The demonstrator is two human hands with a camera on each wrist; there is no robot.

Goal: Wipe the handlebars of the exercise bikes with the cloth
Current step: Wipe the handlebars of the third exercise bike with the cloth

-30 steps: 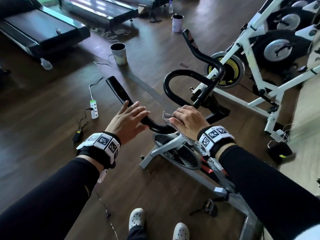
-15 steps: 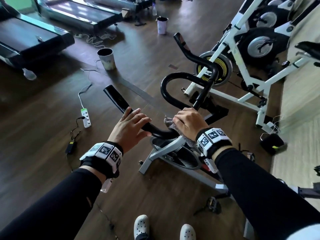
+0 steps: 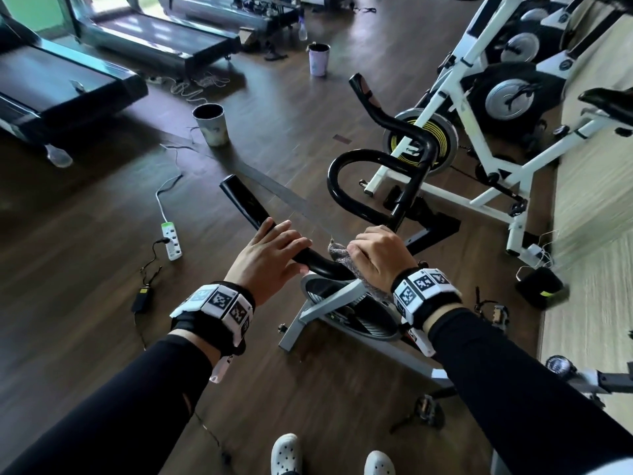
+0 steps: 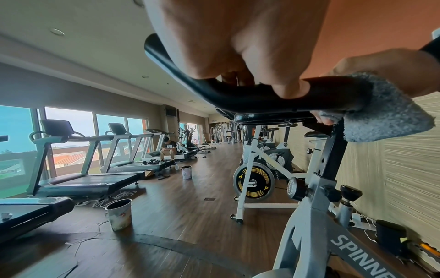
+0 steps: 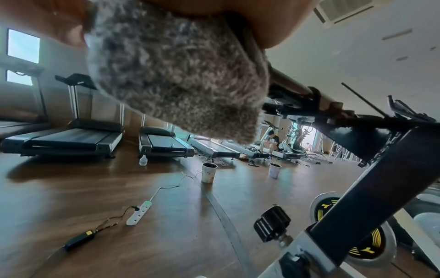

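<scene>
Your right hand [image 3: 375,257] is clamped on the cloth [image 4: 385,112], wrapping it round the handlebar [image 3: 315,264] near the centre stem. Your left hand [image 3: 270,260] sits just beside it, fingers curled over the bar with the thumb underneath. The cloth is soft, light and fluffy and looks grippy; the bar is rigid, smooth tubing. Keep it wrapped full round and squeeze.

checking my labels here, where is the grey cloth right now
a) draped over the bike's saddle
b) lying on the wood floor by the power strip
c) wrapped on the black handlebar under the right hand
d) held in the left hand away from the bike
c: the right hand holds the grey cloth folded round the black handlebar, while the left hand grips the bare bar beside it.
</scene>
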